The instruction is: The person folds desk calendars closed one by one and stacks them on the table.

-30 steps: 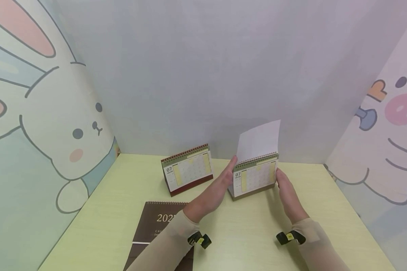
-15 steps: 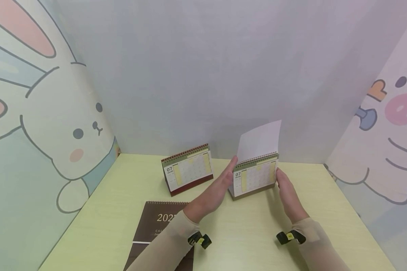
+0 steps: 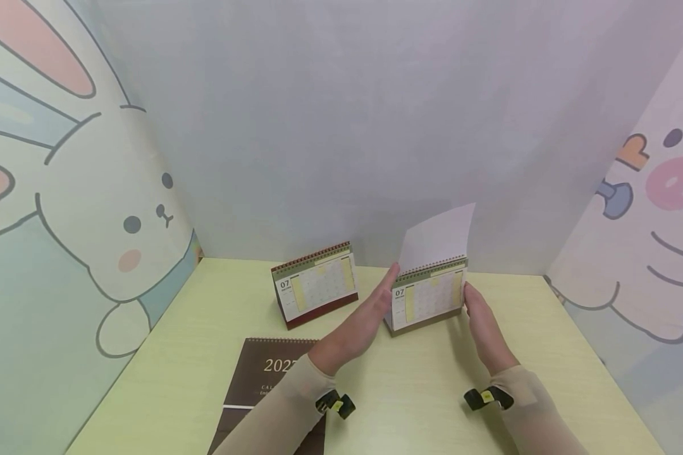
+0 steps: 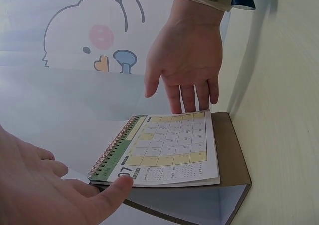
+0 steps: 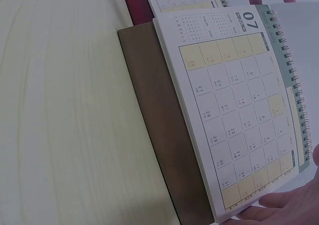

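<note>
A desk calendar with a brown base (image 3: 427, 303) stands between my two hands, its July page facing me. Above its spiral binding a white sheet (image 3: 437, 237) stands up and leans back. My left hand (image 3: 353, 328) touches the calendar's left end; in the left wrist view its thumb (image 4: 117, 190) lies at the page corner by the "07". At the opposite end, my right hand (image 3: 486, 328) reaches the right edge with straight fingers, which the left wrist view shows meeting the page side. The right wrist view shows the July page (image 5: 239, 100) up close.
Left of my hands stands a second desk calendar with a red base (image 3: 315, 287). A dark brown 2027 calendar (image 3: 256, 373) lies flat at front left, partly under my left sleeve. The pale yellow table (image 3: 410, 392) backs onto a grey-white curtain (image 3: 330, 126).
The raised white sheet has tipped slightly further back and to the right. Both hands and the calendars hold nearly the same places.
</note>
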Available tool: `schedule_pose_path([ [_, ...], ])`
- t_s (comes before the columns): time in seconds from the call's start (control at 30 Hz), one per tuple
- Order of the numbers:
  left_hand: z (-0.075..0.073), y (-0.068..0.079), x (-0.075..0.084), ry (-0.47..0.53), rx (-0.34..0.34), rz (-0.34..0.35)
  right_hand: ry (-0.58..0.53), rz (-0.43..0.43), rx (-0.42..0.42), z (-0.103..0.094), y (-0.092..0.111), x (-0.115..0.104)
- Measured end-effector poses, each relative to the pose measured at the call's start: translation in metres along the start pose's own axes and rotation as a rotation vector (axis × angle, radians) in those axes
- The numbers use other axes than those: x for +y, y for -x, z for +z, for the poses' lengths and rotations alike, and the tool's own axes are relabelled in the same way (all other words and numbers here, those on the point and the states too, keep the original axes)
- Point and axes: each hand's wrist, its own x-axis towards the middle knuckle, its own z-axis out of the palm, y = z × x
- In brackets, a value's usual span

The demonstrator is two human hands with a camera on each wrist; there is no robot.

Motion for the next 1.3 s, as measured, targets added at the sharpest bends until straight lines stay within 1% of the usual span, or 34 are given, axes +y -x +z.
schedule_pose_path([
  [0.3,0.002,0.000,-0.002,0.005,0.011,-0.003,-0.037,-0.007,-0.011,-0.001,0.001,0.000],
  [0.63,0.003,0.000,-0.003,0.002,0.018,-0.012,-0.033,-0.011,-0.015,-0.001,0.001,0.001],
  [0.83,0.003,-0.001,-0.003,-0.001,0.022,-0.014,-0.016,0.005,-0.012,-0.003,-0.001,-0.001],
  [1.03,0.003,-0.001,-0.003,-0.010,0.017,-0.008,-0.041,0.019,-0.012,-0.013,0.001,0.000],
  [1.2,0.003,0.000,-0.002,-0.019,0.006,-0.003,-0.081,-0.032,0.003,-0.026,0.002,0.002],
  [1.3,0.003,0.000,-0.001,-0.018,0.006,-0.005,-0.125,-0.049,0.013,-0.032,0.001,0.000],
])
